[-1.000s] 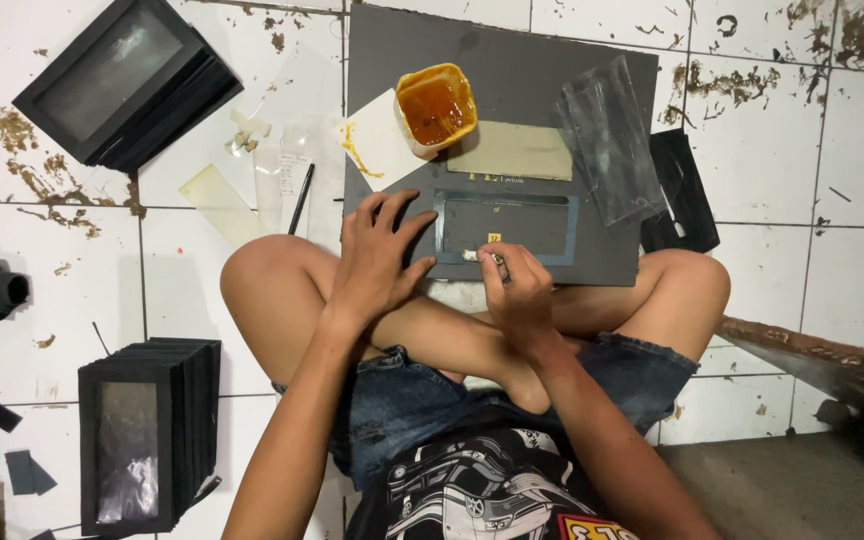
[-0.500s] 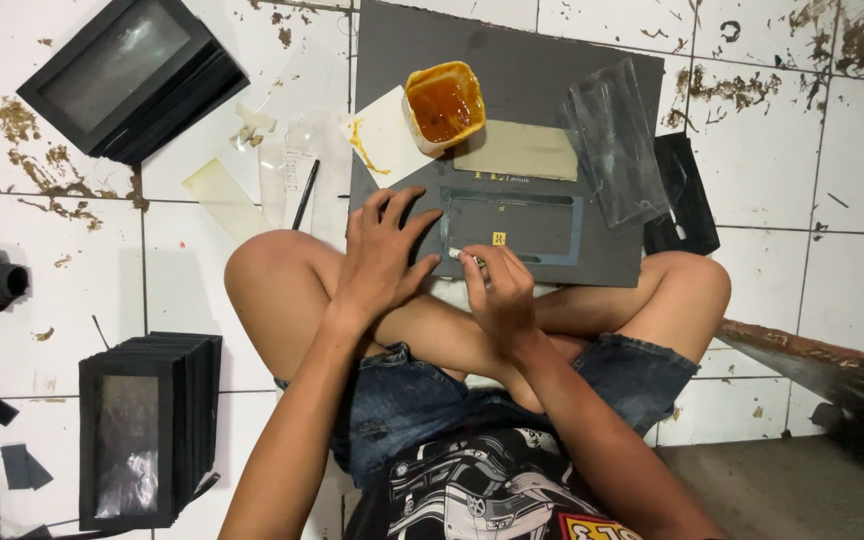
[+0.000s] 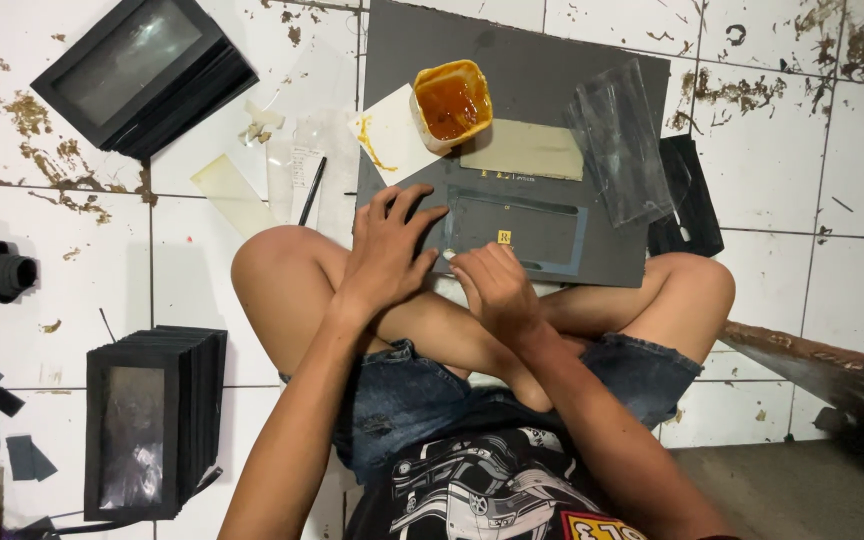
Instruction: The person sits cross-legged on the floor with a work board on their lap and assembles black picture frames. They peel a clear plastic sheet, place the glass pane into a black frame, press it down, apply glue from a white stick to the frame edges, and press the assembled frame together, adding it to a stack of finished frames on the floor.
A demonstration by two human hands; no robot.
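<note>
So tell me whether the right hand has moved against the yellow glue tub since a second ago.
Yes. The right hand has slid left along the near edge of the dark window frame piece, now lying nearly straight below the yellow glue tub.

left hand [image 3: 389, 255], right hand [image 3: 495, 288], dark frame piece [image 3: 515, 233]

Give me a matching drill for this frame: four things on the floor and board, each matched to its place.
Things:
1. glue tub
2. clear plastic sleeve
3. stack of black window boxes
4. left hand

Places:
A. standing on the tiles at lower left, beside the person's knee
B. flat on the left edge of the dark framed card
C. lying on the right part of the grey board
D. at the top of the board, beside a white paper smeared with glue

Pairs: 1-D, 2-C, 3-A, 4-B
</note>
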